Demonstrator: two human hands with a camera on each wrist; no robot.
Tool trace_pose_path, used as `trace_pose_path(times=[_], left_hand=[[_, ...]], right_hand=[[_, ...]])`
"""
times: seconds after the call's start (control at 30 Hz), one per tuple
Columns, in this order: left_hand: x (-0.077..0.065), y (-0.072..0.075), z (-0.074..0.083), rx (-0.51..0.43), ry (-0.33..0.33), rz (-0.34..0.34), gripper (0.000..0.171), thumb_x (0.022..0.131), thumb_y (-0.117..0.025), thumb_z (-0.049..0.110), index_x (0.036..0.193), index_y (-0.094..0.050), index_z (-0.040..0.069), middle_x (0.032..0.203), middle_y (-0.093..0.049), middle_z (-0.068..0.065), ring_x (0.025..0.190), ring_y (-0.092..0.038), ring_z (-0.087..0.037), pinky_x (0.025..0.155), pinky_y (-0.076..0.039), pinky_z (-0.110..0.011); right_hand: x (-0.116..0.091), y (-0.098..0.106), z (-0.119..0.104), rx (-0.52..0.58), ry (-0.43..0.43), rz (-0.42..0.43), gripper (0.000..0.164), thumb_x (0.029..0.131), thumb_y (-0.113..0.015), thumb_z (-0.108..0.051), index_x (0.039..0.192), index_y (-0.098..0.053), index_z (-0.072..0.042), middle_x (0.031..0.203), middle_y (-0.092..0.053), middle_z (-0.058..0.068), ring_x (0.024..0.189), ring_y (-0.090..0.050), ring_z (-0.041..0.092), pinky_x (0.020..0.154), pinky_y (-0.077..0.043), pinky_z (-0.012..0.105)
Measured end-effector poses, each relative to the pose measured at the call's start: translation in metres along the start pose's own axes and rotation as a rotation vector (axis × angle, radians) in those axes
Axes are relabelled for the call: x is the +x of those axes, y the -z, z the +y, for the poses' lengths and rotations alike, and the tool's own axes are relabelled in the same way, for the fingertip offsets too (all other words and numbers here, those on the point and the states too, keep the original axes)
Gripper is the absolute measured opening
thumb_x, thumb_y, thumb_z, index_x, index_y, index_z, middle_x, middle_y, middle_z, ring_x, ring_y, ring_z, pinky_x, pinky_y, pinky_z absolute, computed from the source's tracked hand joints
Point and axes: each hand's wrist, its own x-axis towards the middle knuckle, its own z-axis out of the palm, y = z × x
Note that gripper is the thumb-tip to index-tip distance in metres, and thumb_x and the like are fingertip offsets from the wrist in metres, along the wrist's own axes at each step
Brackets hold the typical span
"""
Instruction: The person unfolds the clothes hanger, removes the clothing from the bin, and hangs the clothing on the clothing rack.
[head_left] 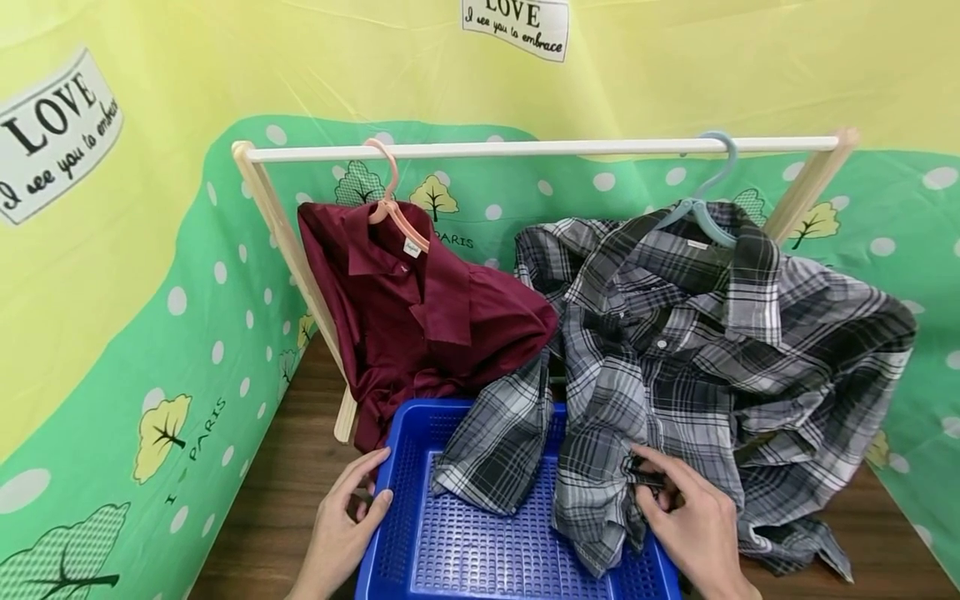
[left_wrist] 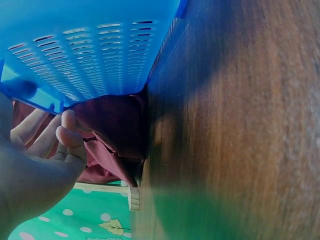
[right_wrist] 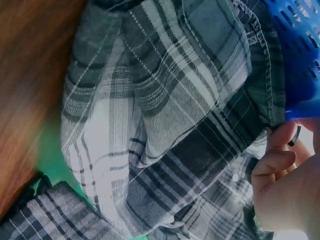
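A blue perforated plastic basket [head_left: 480, 550] stands on the wooden table. My left hand [head_left: 347, 508] touches the outside of its left rim with index finger and thumb, the other fingers loosely bent below. On the right, my right hand [head_left: 693, 517] has thumb and index finger at the edge of a black-and-grey plaid shirt [head_left: 690, 408], pinching a dark fold beside the basket's right rim. That shirt hangs from a blue hanger [head_left: 723, 167]; parts of it drape into the basket. Loose plaid cloth [right_wrist: 190, 100] fills much of the right wrist view.
A maroon shirt [head_left: 397, 333] on a pink hanger [head_left: 386, 175] hangs at the left, its lower end bunched behind the basket. Both hangers hook over a white rail [head_left: 540, 150] between wooden legs [head_left: 288, 258]. Printed green and yellow cloth [head_left: 187, 333] encloses the table [head_left: 262, 508].
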Motion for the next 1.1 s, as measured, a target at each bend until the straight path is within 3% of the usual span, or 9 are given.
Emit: trace_pose_path(times=[0.23,0.4,0.6,0.83,0.97,1.1], left_hand=[[0.001,0.001,0.0,0.001,0.02,-0.001,0.054,0.096,-0.08,-0.005,0.145,-0.073,0.016,0.133,-0.068,-0.003,0.086,-0.058,-0.007,0.057,-0.046,-0.026],[0.001,0.001,0.0,0.004,0.033,-0.006,0.054,0.096,-0.08,-0.005,0.146,-0.073,0.016,0.133,-0.068,-0.003,0.086,-0.059,-0.006,0.058,-0.047,-0.027],[0.001,0.001,0.0,-0.001,0.034,-0.009,0.055,0.096,-0.08,-0.005,0.146,-0.073,0.017,0.132,-0.068,-0.003,0.088,-0.059,-0.006,0.059,-0.047,-0.027],[0.0,0.0,-0.001,-0.005,0.039,-0.012,0.054,0.097,-0.08,-0.004,0.146,-0.072,0.018,0.133,-0.068,-0.002,0.089,-0.059,-0.006,0.06,-0.047,-0.026],[0.0,0.0,0.0,-0.004,0.038,-0.011,0.055,0.097,-0.08,-0.005,0.146,-0.072,0.018,0.133,-0.068,-0.002,0.09,-0.059,-0.007,0.06,-0.047,-0.025],[0.0,0.001,0.0,-0.007,0.035,-0.01,0.055,0.096,-0.08,-0.005,0.146,-0.072,0.017,0.133,-0.068,-0.003,0.091,-0.06,-0.007,0.061,-0.047,-0.025]], right_hand=[[0.006,0.008,0.004,0.08,-0.037,-0.012,0.062,0.076,-0.075,0.019,0.13,-0.079,-0.012,0.097,-0.076,0.005,0.052,-0.051,-0.01,0.049,-0.04,0.013],[0.01,0.016,0.005,0.189,-0.09,0.001,0.052,0.082,-0.07,0.027,0.119,-0.079,-0.008,0.107,-0.072,-0.006,0.045,-0.045,-0.008,0.045,-0.037,0.014],[0.014,0.025,0.008,0.243,-0.081,0.039,0.046,0.083,-0.064,0.032,0.098,-0.084,-0.007,0.112,-0.071,-0.004,0.073,-0.059,-0.006,0.055,-0.045,0.012],[0.017,0.037,0.01,0.342,-0.136,0.028,0.035,0.096,-0.058,0.027,0.1,-0.084,0.004,0.111,-0.072,-0.002,0.098,-0.066,0.002,0.07,-0.05,0.01],[0.018,0.043,0.005,0.34,-0.244,-0.016,0.023,0.093,-0.075,0.019,0.108,-0.083,0.004,0.117,-0.07,0.0,0.106,-0.066,0.005,0.081,-0.056,0.01],[0.018,0.044,-0.002,0.212,-0.343,-0.03,0.045,0.072,-0.099,0.01,0.111,-0.085,-0.005,0.12,-0.063,-0.009,0.11,-0.062,-0.001,0.084,-0.054,0.006]])
